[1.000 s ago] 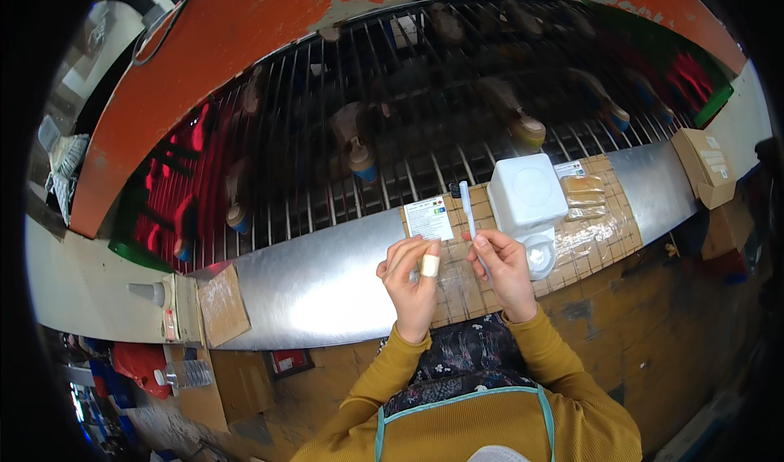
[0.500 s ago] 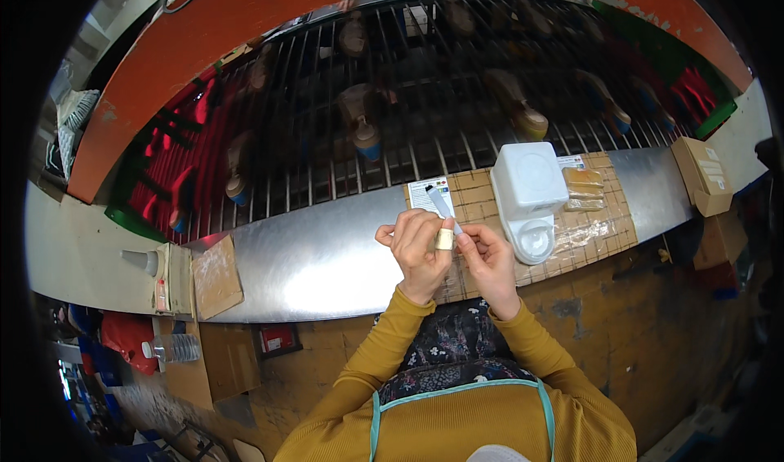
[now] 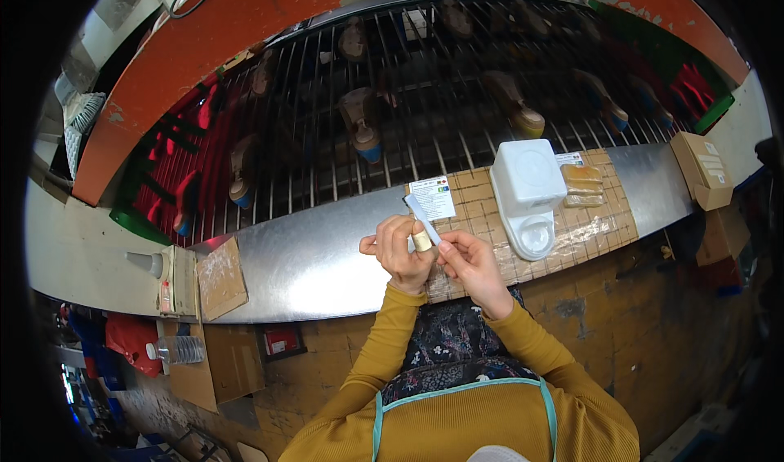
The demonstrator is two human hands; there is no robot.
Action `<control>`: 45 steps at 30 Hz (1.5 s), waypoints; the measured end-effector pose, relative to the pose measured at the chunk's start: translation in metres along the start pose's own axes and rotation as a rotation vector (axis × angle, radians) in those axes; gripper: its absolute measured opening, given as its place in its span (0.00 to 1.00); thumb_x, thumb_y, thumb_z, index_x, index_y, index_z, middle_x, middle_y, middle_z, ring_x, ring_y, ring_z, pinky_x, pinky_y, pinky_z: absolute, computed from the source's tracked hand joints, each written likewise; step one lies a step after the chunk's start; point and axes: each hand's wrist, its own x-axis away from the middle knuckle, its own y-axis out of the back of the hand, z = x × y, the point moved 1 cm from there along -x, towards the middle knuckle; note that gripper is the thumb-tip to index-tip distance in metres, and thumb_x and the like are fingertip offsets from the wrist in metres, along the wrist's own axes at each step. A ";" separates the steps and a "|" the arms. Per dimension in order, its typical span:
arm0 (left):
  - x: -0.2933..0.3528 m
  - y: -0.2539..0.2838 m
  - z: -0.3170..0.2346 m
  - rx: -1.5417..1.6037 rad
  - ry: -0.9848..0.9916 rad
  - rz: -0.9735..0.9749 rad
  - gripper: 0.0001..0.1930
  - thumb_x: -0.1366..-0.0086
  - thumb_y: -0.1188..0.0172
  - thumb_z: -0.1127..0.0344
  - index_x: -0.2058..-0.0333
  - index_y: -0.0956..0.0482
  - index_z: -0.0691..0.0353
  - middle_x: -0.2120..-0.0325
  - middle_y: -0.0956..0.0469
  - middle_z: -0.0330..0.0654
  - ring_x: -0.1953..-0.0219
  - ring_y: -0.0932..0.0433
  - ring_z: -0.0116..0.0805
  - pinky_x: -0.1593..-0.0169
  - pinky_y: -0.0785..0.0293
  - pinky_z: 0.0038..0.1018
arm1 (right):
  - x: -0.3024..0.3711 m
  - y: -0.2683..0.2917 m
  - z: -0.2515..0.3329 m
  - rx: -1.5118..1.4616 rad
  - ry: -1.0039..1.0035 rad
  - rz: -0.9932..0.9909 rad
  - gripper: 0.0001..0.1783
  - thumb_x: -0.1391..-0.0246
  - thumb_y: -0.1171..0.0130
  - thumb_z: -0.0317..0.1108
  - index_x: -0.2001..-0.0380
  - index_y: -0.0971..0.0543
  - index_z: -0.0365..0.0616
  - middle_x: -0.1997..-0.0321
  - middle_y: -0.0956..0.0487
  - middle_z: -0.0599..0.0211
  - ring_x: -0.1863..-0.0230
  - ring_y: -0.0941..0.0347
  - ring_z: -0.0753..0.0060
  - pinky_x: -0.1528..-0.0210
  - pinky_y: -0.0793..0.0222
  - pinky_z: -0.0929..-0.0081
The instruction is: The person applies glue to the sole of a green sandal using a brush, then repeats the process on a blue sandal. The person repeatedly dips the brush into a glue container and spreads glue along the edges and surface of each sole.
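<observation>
Both hands meet over the near edge of the metal table. A narrow pale-grey strip (image 3: 420, 215) slants up and leftward between them; its exact kind is unclear. My right hand (image 3: 476, 271) is closed, thumb and fingers pinching the strip's lower end. Beside it, my left hand (image 3: 402, 258) is closed with curled fingers against the strip, and a cream-coloured wrap (image 3: 421, 242) circles one finger. Just beyond the hands lies a printed white card (image 3: 433, 198) on a taped cardboard sheet (image 3: 471, 197). A white plastic dispenser bottle with a round cup (image 3: 529, 188) stands to the right.
Past the table (image 3: 302, 254), a rack of metal bars (image 3: 412, 139) carries several shoe-shaped pieces (image 3: 359, 123). A stack of amber blocks (image 3: 583, 186) sits behind the dispenser. An open cardboard box (image 3: 702, 172) is far right; a cardboard piece (image 3: 221, 278) lies left, near a plastic bottle (image 3: 180, 349).
Both hands have shifted a little left and slightly lower together with the strip. More of the white card shows now. The strip stays between the hands.
</observation>
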 end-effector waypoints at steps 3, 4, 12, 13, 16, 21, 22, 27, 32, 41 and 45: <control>-0.003 0.002 0.007 -0.042 -0.031 -0.006 0.04 0.42 0.40 0.72 0.71 0.27 0.56 0.72 0.23 0.35 0.67 0.24 0.34 0.56 0.46 0.32 | 0.000 -0.001 -0.001 -0.160 -0.123 0.066 0.10 0.35 0.48 0.33 0.57 0.25 0.36 0.73 0.27 0.72 0.80 0.39 0.88 0.80 0.45 0.89; -0.004 0.003 0.008 -0.039 -0.035 -0.011 0.04 0.42 0.40 0.72 0.71 0.27 0.56 0.72 0.23 0.35 0.67 0.24 0.34 0.57 0.46 0.32 | 0.000 -0.002 -0.001 -0.228 -0.169 0.091 0.10 0.35 0.48 0.33 0.57 0.26 0.36 0.74 0.27 0.72 0.82 0.40 0.88 0.82 0.47 0.88; -0.025 0.028 0.061 -0.245 0.083 -0.191 0.04 0.41 0.41 0.74 0.68 0.24 0.58 0.69 0.21 0.36 0.65 0.23 0.32 0.56 0.44 0.31 | 0.007 0.003 -0.003 -0.320 -0.322 0.101 0.11 0.33 0.52 0.34 0.55 0.28 0.38 0.75 0.31 0.73 0.83 0.44 0.87 0.84 0.51 0.87; -0.032 0.036 0.070 -0.280 0.132 -0.219 0.04 0.41 0.40 0.73 0.66 0.23 0.59 0.67 0.20 0.36 0.65 0.23 0.31 0.56 0.43 0.32 | 0.009 0.008 -0.003 -0.339 -0.340 0.087 0.11 0.33 0.53 0.34 0.54 0.28 0.39 0.75 0.32 0.73 0.83 0.43 0.86 0.84 0.50 0.86; -0.060 0.050 0.065 -0.015 0.391 -0.354 0.08 0.39 0.37 0.64 0.62 0.21 0.57 0.67 0.21 0.33 0.61 0.25 0.30 0.50 0.46 0.35 | 0.007 0.021 -0.013 -0.501 -0.361 0.092 0.13 0.32 0.54 0.36 0.52 0.29 0.39 0.75 0.33 0.74 0.80 0.41 0.83 0.82 0.47 0.84; -0.032 0.053 0.054 -0.202 0.322 0.012 0.17 0.39 0.36 0.64 0.51 0.23 0.56 0.58 0.23 0.34 0.49 0.30 0.33 0.47 0.49 0.39 | 0.004 0.030 -0.015 -0.620 -0.306 0.153 0.17 0.31 0.56 0.39 0.49 0.31 0.38 0.74 0.35 0.74 0.77 0.40 0.81 0.78 0.44 0.83; -0.017 0.052 0.059 -0.257 0.295 0.144 0.19 0.39 0.36 0.64 0.49 0.24 0.56 0.55 0.24 0.35 0.47 0.31 0.33 0.46 0.49 0.39 | 0.004 0.030 -0.013 -0.636 -0.300 0.168 0.17 0.31 0.57 0.39 0.48 0.31 0.38 0.74 0.36 0.74 0.77 0.40 0.80 0.78 0.44 0.83; -0.013 0.029 0.011 0.117 0.519 0.241 0.10 0.40 0.36 0.63 0.61 0.16 0.58 0.58 0.21 0.33 0.46 0.30 0.38 0.42 0.51 0.38 | 0.004 0.038 -0.011 -0.724 -0.328 0.225 0.17 0.31 0.57 0.39 0.48 0.31 0.38 0.74 0.36 0.74 0.79 0.42 0.82 0.80 0.46 0.84; 0.001 0.016 0.005 0.391 0.504 0.529 0.07 0.40 0.36 0.66 0.64 0.16 0.59 0.62 0.18 0.39 0.49 0.27 0.38 0.43 0.44 0.37 | 0.007 0.040 -0.010 -0.759 -0.342 0.279 0.18 0.31 0.57 0.41 0.49 0.30 0.38 0.74 0.36 0.74 0.81 0.45 0.83 0.82 0.49 0.85; 0.007 0.004 -0.003 0.741 0.839 0.604 0.09 0.34 0.41 0.67 0.71 0.21 0.67 0.69 0.21 0.40 0.63 0.25 0.26 0.55 0.30 0.23 | 0.020 0.048 0.022 -0.393 -0.170 0.180 0.18 0.31 0.55 0.43 0.53 0.27 0.39 0.77 0.36 0.76 0.82 0.47 0.87 0.83 0.52 0.86; 0.027 0.012 0.029 0.685 0.921 0.586 0.10 0.31 0.45 0.68 0.72 0.24 0.66 0.72 0.23 0.35 0.67 0.28 0.22 0.58 0.32 0.21 | 0.007 0.100 0.072 -0.133 0.306 -0.085 0.17 0.30 0.61 0.46 0.66 0.30 0.49 0.81 0.37 0.77 0.83 0.46 0.85 0.83 0.51 0.85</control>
